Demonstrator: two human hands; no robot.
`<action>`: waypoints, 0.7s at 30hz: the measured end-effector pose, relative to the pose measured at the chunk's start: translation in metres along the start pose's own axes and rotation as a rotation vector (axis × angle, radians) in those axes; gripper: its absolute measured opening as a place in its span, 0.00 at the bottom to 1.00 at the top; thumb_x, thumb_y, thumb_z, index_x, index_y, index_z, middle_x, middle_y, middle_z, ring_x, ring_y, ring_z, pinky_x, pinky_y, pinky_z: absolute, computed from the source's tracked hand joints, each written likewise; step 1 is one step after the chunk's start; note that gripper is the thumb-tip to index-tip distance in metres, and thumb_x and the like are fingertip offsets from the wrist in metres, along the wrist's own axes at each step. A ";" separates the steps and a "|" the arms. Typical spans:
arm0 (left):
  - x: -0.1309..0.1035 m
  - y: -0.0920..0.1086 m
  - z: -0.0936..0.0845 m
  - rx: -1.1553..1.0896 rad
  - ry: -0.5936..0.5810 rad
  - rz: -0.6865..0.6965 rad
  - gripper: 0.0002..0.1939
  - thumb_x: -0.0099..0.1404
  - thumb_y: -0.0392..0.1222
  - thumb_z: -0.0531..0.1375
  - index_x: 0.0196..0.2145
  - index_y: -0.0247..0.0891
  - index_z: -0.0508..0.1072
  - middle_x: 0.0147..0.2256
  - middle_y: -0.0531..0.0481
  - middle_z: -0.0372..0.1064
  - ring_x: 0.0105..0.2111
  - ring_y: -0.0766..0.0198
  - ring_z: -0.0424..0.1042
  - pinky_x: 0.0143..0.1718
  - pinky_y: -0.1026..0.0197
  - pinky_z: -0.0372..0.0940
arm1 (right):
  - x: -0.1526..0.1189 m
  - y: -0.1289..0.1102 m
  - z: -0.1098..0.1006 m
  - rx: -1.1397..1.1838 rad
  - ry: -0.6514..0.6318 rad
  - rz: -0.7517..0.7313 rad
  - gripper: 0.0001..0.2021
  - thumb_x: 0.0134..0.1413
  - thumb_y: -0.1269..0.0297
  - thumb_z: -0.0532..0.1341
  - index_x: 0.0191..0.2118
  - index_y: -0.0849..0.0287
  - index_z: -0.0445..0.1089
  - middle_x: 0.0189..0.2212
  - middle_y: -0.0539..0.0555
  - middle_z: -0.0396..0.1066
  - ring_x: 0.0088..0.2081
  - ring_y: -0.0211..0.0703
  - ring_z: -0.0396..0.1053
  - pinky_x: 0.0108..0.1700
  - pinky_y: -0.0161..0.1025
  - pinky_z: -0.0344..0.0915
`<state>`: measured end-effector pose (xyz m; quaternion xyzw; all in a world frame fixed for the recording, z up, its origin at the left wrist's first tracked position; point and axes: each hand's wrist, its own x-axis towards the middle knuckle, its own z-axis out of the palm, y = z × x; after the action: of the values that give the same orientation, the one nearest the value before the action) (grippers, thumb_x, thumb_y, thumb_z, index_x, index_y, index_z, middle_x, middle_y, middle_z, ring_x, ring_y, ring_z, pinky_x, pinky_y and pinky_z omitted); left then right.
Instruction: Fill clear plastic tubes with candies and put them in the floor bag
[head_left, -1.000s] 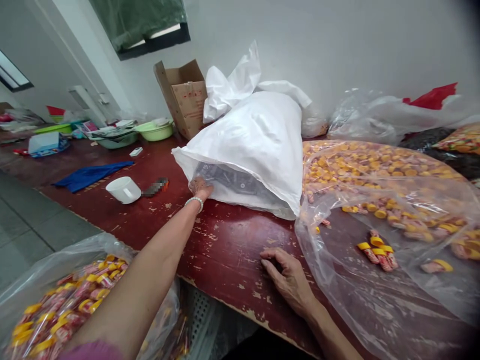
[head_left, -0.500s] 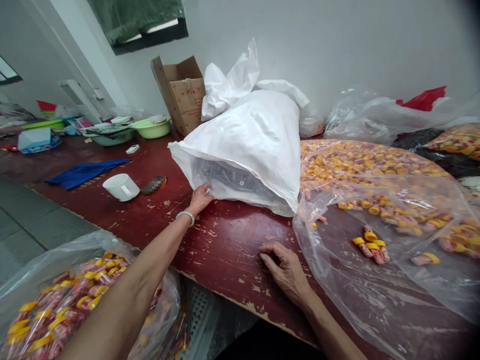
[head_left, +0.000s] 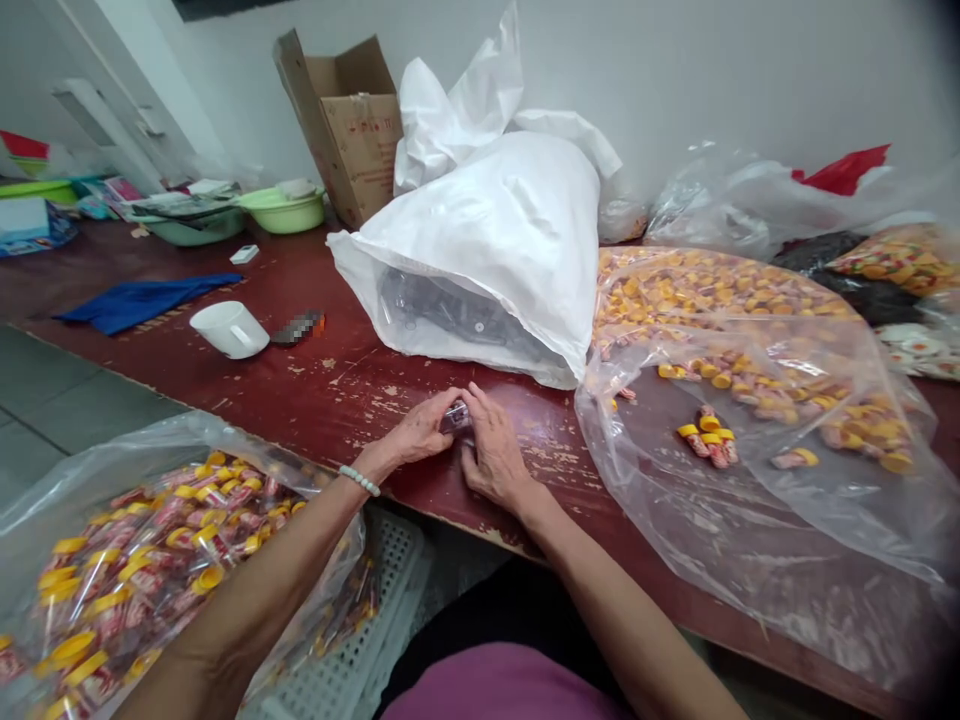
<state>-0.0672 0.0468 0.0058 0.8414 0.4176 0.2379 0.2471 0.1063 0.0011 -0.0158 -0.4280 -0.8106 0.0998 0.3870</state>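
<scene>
Over the front part of the table, my left hand (head_left: 420, 432) pinches a small clear plastic tube (head_left: 455, 418). My right hand (head_left: 495, 450) meets it from the other side, its fingers bent over the tube's right end. Fingers cover most of the tube. Just beyond the hands lies a white sack (head_left: 502, 225), its mouth facing me and showing clear plastic containers (head_left: 450, 310) inside. To the right, a clear plastic sheet or bag (head_left: 645, 500) holds many yellow-capped pieces (head_left: 697, 290) with red-and-white contents; a small cluster (head_left: 709, 440) sits apart.
At lower left a clear bag (head_left: 187, 435) is full of filled, yellow-capped tubes (head_left: 150, 560), beside a white perforated crate (head_left: 360, 620). A white mug (head_left: 229, 330), blue cloth (head_left: 142, 300), green basin (head_left: 285, 212) and cardboard box (head_left: 360, 150) stand on the red table (head_left: 315, 410).
My left hand has drawn back from the sack's mouth with the clear tube. My right hand has moved left and forward to meet it. The view has tipped downward.
</scene>
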 end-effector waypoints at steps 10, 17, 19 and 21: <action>-0.014 0.000 -0.008 -0.531 -0.001 -0.154 0.42 0.45 0.33 0.66 0.58 0.40 0.59 0.52 0.42 0.64 0.48 0.58 0.68 0.49 0.58 0.63 | 0.008 0.010 0.007 0.001 -0.122 0.058 0.28 0.50 0.68 0.56 0.59 0.61 0.56 0.54 0.61 0.63 0.52 0.51 0.59 0.55 0.49 0.56; -0.025 0.003 -0.009 -0.715 0.096 -0.356 0.35 0.51 0.39 0.64 0.56 0.41 0.58 0.48 0.43 0.64 0.24 0.72 0.66 0.21 0.69 0.60 | 0.005 0.015 0.014 -0.006 -0.015 0.037 0.21 0.50 0.66 0.59 0.52 0.62 0.64 0.53 0.63 0.60 0.53 0.50 0.57 0.55 0.47 0.57; -0.029 0.001 -0.010 -0.702 0.212 -0.399 0.27 0.54 0.43 0.62 0.51 0.38 0.62 0.43 0.45 0.66 0.22 0.73 0.66 0.20 0.68 0.60 | 0.005 0.014 0.014 -0.025 0.002 0.036 0.18 0.50 0.67 0.60 0.49 0.62 0.66 0.52 0.63 0.59 0.52 0.50 0.57 0.55 0.45 0.57; -0.033 -0.003 -0.011 -0.690 0.313 -0.436 0.22 0.55 0.45 0.60 0.47 0.36 0.64 0.37 0.48 0.67 0.22 0.72 0.65 0.21 0.68 0.60 | 0.004 0.011 0.013 -0.054 0.007 0.036 0.17 0.50 0.68 0.60 0.48 0.63 0.66 0.52 0.63 0.58 0.52 0.50 0.57 0.55 0.45 0.57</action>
<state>-0.0931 0.0234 0.0058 0.5556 0.5141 0.4303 0.4918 0.1030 0.0135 -0.0278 -0.4530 -0.8040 0.0834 0.3761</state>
